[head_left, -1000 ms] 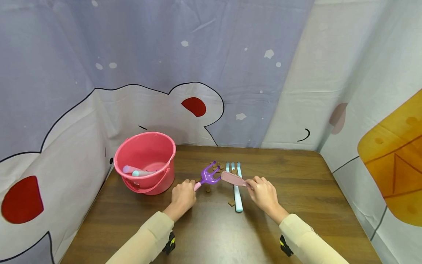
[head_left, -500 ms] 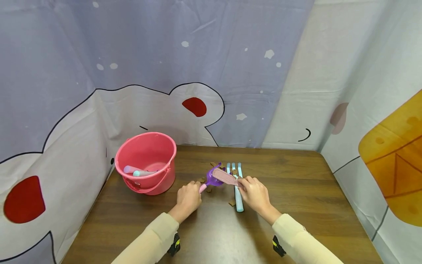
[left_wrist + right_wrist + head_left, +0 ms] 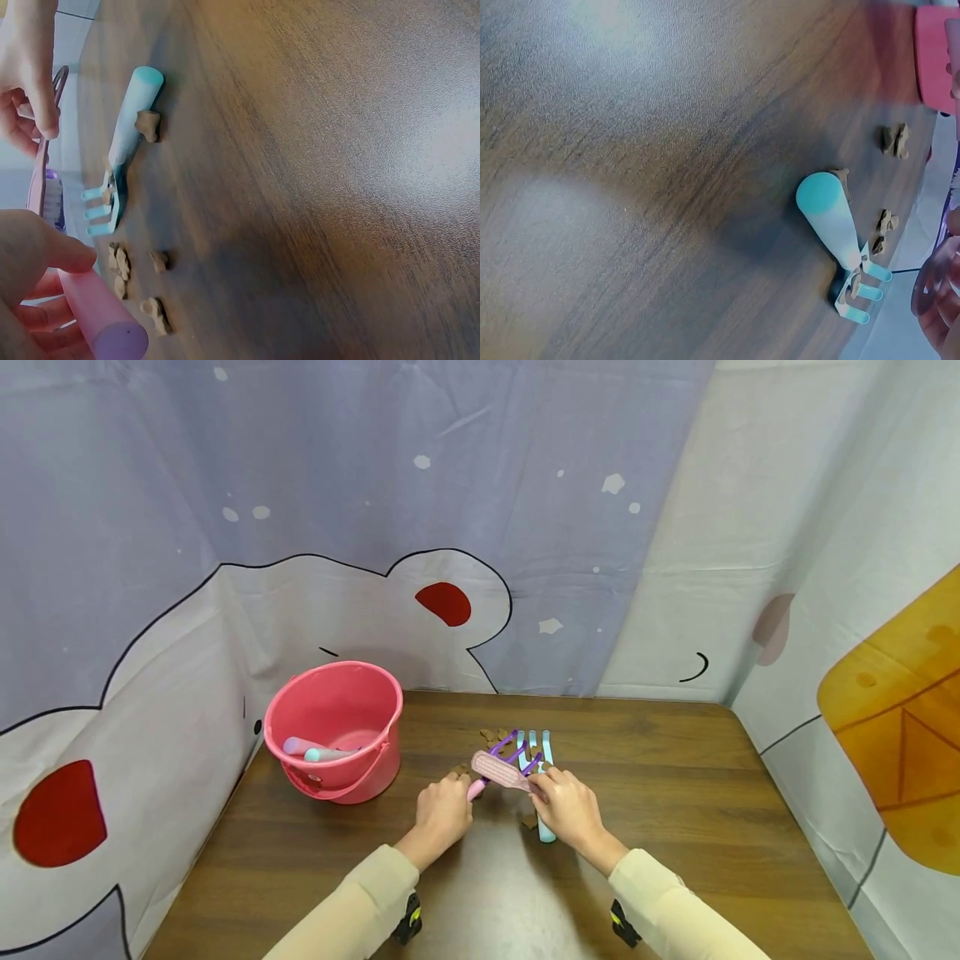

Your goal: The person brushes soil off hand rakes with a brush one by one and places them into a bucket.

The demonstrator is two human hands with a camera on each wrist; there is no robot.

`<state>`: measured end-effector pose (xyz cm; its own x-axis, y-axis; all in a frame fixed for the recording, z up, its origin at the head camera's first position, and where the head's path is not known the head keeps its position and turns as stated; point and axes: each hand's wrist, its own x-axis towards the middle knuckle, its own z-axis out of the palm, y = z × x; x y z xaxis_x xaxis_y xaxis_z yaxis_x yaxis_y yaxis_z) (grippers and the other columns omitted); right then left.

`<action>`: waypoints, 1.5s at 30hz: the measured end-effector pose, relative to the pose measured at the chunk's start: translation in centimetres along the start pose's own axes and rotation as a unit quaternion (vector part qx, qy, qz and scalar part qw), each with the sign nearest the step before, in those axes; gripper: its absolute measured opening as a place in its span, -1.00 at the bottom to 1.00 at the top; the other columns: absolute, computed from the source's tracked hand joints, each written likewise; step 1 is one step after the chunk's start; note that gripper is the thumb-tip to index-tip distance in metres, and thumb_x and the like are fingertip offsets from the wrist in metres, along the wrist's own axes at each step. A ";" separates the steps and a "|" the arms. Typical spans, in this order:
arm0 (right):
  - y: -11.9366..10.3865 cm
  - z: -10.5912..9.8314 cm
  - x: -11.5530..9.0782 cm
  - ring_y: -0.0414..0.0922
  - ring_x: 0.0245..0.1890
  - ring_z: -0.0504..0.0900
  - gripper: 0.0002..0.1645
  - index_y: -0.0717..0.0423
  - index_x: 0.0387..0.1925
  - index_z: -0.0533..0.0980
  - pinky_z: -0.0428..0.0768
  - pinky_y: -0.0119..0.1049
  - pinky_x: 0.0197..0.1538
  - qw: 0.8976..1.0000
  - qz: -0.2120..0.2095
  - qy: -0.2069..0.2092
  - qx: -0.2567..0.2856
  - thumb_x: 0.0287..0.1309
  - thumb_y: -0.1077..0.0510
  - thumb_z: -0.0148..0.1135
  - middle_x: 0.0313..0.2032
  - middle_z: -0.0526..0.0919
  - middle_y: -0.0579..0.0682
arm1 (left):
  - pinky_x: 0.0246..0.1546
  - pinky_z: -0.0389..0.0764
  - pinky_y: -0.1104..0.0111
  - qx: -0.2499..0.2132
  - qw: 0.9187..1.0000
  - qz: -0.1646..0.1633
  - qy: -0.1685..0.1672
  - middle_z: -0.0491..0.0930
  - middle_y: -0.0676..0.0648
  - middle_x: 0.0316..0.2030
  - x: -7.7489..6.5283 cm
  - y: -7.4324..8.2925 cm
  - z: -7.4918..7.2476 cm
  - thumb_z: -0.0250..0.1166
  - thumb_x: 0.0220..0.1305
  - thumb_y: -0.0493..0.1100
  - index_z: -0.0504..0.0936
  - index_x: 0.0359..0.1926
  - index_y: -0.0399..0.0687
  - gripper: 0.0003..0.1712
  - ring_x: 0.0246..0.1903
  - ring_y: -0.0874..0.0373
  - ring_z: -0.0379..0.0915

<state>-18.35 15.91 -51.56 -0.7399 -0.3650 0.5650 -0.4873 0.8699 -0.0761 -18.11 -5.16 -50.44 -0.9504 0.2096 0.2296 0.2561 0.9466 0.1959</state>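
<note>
My left hand point(image 3: 444, 811) grips the pink handle point(image 3: 101, 315) of a purple toy hand rake, whose tines point(image 3: 515, 752) point away and to the right. In my right hand point(image 3: 568, 807) is a pink brush point(image 3: 498, 770), held by its handle, with its flat back up. The brush head crosses over the rake; pale bristles point(image 3: 52, 202) face the purple rake in the left wrist view. Beneath them on the table lies a second hand rake point(image 3: 832, 221), pale blue with a teal handle end. Small brown pieces point(image 3: 148, 125) lie around and on it.
A pink bucket point(image 3: 337, 789) stands on the left of the wooden table point(image 3: 675, 793), with two tool handles point(image 3: 322, 753) inside, one lavender-ended and one teal-ended. More brown pieces point(image 3: 157, 315) lie near the left hand. A printed cloth point(image 3: 555, 527) hangs behind the table.
The left hand has shifted right with the purple rake, tines now over the pale blue one. The right hand has moved left, bringing the brush from beside the purple rake to across it.
</note>
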 end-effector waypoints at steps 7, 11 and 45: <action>0.3 -0.3 0.1 -0.22 -0.59 0.42 -0.76 -0.08 -0.38 0.58 0.42 -0.32 -0.62 1.000 0.022 -0.013 0.001 -0.26 0.06 0.30 -0.50 0.50 -0.17 | -0.67 0.40 0.20 -0.003 1.000 -0.004 -0.008 0.48 -0.02 -0.52 0.0 0.0 0.0 0.28 -0.11 -0.15 0.54 -0.37 -0.09 -0.79 -0.59 -0.04 0.48; 0.2 -0.4 0.1 -0.21 -0.59 0.43 -0.76 -0.08 -0.40 0.58 0.42 -0.30 -0.61 0.999 0.038 -0.025 0.005 -0.27 0.06 0.33 -0.52 0.50 -0.17 | -0.68 0.40 0.22 -0.001 1.000 -0.004 -0.013 0.47 -0.01 -0.52 0.0 0.0 -0.1 0.29 -0.12 -0.15 0.54 -0.36 -0.09 -0.77 -0.59 -0.02 0.47; 4.7 -1.5 0.5 -0.05 -0.62 0.47 -0.79 0.03 -0.45 0.58 0.41 -0.20 -0.64 0.990 0.106 0.081 -0.045 -0.30 0.19 0.35 -0.55 0.55 -0.04 | -0.71 0.35 0.24 -0.004 0.999 -0.023 -0.027 0.41 0.04 -0.59 -0.7 -1.1 0.1 0.33 -0.20 -0.13 0.51 -0.43 -0.04 -0.76 -0.61 0.00 0.46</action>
<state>-20.35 20.26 -50.42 -0.7329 -0.1194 0.6698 -0.2811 0.9497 -0.1383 -17.73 -6.33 -50.93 -0.9694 0.1783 0.1690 0.2125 0.9537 0.2128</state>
